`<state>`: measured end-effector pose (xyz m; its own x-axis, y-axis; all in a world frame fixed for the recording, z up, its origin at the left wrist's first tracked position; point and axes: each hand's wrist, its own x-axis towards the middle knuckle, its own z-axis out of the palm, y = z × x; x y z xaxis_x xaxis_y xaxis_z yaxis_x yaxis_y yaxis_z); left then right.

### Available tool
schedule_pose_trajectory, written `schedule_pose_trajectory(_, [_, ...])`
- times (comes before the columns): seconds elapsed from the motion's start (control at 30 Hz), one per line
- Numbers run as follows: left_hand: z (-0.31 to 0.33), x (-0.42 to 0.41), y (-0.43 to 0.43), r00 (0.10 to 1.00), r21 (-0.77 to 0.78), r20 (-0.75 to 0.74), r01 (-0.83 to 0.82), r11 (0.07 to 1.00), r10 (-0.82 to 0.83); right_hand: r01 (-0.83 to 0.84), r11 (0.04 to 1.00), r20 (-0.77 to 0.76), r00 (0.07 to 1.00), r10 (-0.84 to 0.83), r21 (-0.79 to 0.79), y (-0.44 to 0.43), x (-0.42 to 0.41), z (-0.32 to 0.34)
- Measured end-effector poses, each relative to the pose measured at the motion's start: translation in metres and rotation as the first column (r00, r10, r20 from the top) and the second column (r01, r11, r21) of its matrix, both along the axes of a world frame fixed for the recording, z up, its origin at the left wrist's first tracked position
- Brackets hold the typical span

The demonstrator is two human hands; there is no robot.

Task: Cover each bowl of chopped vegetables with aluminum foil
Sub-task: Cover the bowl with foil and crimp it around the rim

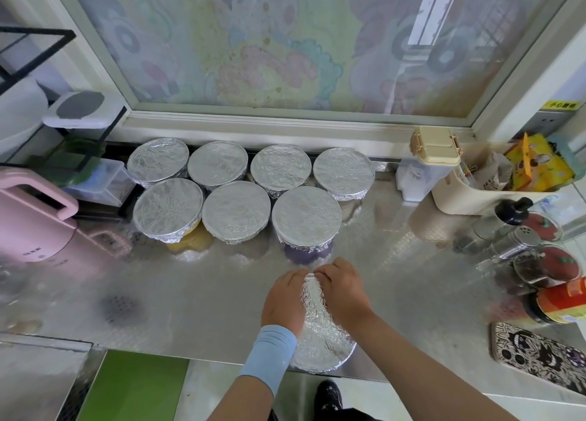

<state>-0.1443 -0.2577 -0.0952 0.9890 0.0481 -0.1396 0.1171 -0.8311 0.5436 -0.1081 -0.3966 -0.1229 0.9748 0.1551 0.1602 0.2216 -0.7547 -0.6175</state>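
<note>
My left hand (285,297) and right hand (342,290) both pinch the crinkled silver aluminum foil sheet (320,341) at its far rim, I judge to crimp it over the last bowl beneath them, while seven round foil-capped bowls (236,211) stand finished just beyond.

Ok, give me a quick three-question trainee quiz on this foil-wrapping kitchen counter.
1. How many silver foil-covered round bowls stand in the two rows by the window?
2. True or false: the left hand and right hand both hold the nearest foil-wrapped bowl.
3. What lies far right? A) black-and-white patterned phone B) frying pan C) wooden spoon
Key: 1 seven; 2 true; 3 A.
</note>
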Motion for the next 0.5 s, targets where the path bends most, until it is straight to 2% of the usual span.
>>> schedule_pose_trajectory(0.13, [-0.001, -0.002, -0.001, 0.998, 0.043, -0.013, -0.053, 0.998, 0.054, -0.102, 0.993, -0.132, 0.987, 0.093, -0.059, -0.002, 0.013, 0.002])
schedule_pose_trajectory(0.2, [-0.001, -0.004, -0.001, 0.999, 0.106, 0.014, 0.028, 0.994, -0.030, -0.121, 0.986, -0.179, 0.979, 0.099, -0.119, -0.004, 0.012, 0.007])
schedule_pose_trajectory(0.27, [-0.001, -0.008, -0.002, 0.986, 0.154, 0.050, 0.150, 0.977, -0.159, -0.067, 0.990, -0.182, 0.982, 0.043, -0.127, -0.006, 0.002, 0.012])
schedule_pose_trajectory(0.37, [-0.002, -0.016, -0.005, 0.963, 0.207, 0.029, 0.258, 0.944, -0.270, -0.048, 0.996, -0.207, 0.978, 0.030, -0.080, -0.011, -0.020, 0.012])
schedule_pose_trajectory(0.5, [-0.002, -0.017, -0.005, 0.948, 0.306, -0.015, 0.308, 0.901, -0.319, 0.047, 0.994, -0.335, 0.942, -0.010, 0.102, -0.013, -0.029, 0.010])
